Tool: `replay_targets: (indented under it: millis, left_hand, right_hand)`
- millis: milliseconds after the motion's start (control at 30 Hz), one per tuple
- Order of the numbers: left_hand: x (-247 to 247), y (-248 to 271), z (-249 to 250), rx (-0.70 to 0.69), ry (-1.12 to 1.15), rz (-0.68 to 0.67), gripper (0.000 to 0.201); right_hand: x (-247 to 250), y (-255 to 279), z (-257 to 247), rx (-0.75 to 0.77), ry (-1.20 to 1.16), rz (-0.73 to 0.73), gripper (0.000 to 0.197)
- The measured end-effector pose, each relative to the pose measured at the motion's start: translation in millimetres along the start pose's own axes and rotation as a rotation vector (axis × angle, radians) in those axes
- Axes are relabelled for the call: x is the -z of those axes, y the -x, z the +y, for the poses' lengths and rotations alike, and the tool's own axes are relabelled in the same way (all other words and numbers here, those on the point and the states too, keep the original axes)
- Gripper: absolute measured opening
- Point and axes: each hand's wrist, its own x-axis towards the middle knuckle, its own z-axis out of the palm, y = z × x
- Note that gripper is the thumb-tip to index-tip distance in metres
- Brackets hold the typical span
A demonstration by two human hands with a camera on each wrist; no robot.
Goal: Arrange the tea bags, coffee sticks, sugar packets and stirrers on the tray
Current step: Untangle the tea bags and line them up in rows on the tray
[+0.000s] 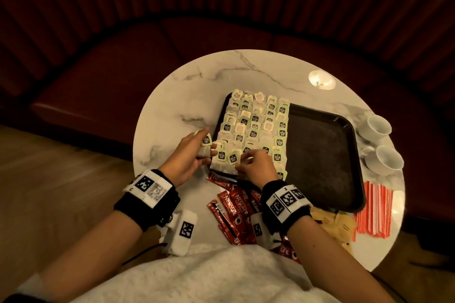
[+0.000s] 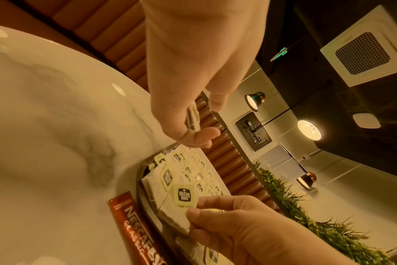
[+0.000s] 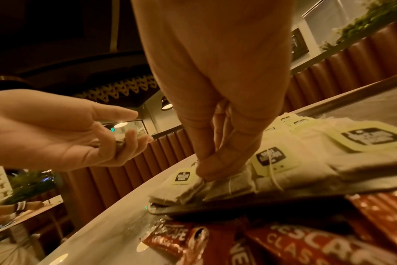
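A dark tray point(image 1: 320, 155) lies on a round marble table point(image 1: 184, 96). Rows of tea bags point(image 1: 258, 125) with green tags cover its left half; the right half is bare. My left hand point(image 1: 205, 147) hovers at the tray's left edge and grips a small stack of tea bags point(image 2: 193, 118). My right hand point(image 1: 243, 158) pinches one tea bag point(image 3: 218, 186) lying at the tray's near-left corner. Red coffee sticks point(image 1: 229, 206) are scattered on the table in front of the tray, partly under my right wrist.
Brown sugar packets point(image 1: 332, 221) lie by the tray's near-right corner. A bundle of orange-striped stirrers point(image 1: 375, 209) sits at the table's right edge. Two white cups point(image 1: 379, 125) stand to the right of the tray. A dark red bench curves behind the table.
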Motion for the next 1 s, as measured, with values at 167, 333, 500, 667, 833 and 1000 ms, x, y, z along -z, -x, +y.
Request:
replay_targets:
  millis: [167,333,500,667,833,1000]
  left_hand:
    - [-3.7,-1.0,1.1,0.013,0.033,0.007,0.026]
    - [-5.3,-2.5,0.9,-0.016,0.014,-0.053,0.023]
    - [-10.0,3.8,6.0,-0.086,-0.048,-0.144,0.031]
    - [-15.4,8.8,9.2,-0.148,-0.054,-0.226,0.029]
    - [-14.8,8.8,8.8,-0.227,-0.096,-0.201,0.030]
    - [-8.7,2.5,7.8,-0.381,-0.201,-0.131,0.031]
  right_hand:
    - [-0.1,4.7,-2.7,0.038,0.068,0.035,0.039]
    - [3.7,11.7,-7.3,0.095,0.065,0.073,0.037]
    - [23.9,30.8,-36.6,0.227,-0.429,-0.054,0.018]
    - [30.3,43.3,-48.9,0.362,-0.525,-0.157,0.014]
    - [32.1,38.4,-43.9,0.430,-0.378,0.030,0.010]
    - [35.3,39.1,-41.8,0.445,-0.402,0.083,0.007]
